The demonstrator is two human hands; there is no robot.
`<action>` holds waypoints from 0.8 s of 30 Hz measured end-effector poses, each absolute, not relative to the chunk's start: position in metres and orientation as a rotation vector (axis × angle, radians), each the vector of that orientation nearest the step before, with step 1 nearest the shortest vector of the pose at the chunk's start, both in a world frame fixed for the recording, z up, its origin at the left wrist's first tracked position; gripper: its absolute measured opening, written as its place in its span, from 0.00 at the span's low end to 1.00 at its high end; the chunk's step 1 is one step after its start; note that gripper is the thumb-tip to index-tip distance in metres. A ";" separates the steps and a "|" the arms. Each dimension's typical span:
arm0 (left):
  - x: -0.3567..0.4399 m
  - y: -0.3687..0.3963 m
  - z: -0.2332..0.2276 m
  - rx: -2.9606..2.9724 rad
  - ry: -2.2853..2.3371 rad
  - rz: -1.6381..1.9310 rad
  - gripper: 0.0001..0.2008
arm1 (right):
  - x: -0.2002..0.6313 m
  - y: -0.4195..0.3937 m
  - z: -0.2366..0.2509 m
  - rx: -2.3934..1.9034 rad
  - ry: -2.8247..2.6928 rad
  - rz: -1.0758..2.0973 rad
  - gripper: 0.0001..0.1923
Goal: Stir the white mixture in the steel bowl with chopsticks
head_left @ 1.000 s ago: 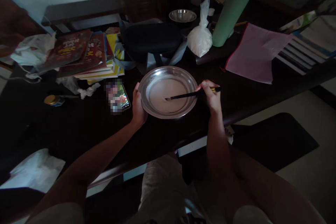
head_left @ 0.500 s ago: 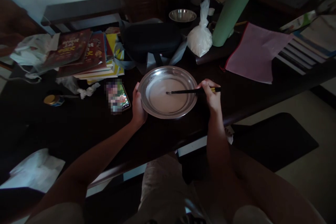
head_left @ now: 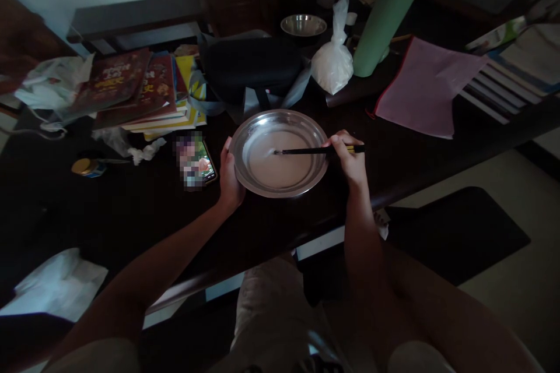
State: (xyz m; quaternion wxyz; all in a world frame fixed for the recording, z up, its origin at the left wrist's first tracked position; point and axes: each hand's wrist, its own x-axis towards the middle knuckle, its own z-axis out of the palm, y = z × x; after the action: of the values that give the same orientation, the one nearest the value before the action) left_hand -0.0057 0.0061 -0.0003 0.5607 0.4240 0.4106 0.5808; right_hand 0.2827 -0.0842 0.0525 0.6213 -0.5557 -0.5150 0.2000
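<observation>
Dark wooden table, cluttered; dim light. Steel plate sits near the table's front edge, holding a pale thin liquid. Left hand cups the plate's left rim, fingers curled against it. Right hand at the right rim, fingers pinched on dark chopsticks. Long axis runs nearly level, right to left; tips dip into the liquid near plate centre. Phone just left of the left hand.

There is one camera, worn on the person's head. It looks forward and down at the dark counter from close above. The person's arms reach up from the bottom of the frame, and a round plate sits near the middle.
</observation>
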 end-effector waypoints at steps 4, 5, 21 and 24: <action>-0.005 0.005 0.001 0.974 0.963 1.362 0.26 | 0.282 -0.084 0.053 -1.259 -1.137 0.544 0.31; -0.005 0.005 0.002 0.970 0.964 1.360 0.26 | 0.281 -0.084 0.054 -1.260 -1.158 0.562 0.32; -0.004 0.005 0.005 0.896 0.974 1.362 0.22 | 0.280 -0.085 0.056 -1.294 -1.140 0.538 0.34; -0.004 0.004 0.005 0.894 0.964 1.378 0.21 | 0.280 -0.084 0.056 -1.283 -1.177 0.527 0.33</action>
State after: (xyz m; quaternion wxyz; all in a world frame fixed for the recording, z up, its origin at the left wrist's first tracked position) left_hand -0.0036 0.0044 0.0046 0.5800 0.3825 0.4123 0.5894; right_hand 0.2798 -0.0836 0.0559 0.6142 -0.5567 -0.5105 0.2287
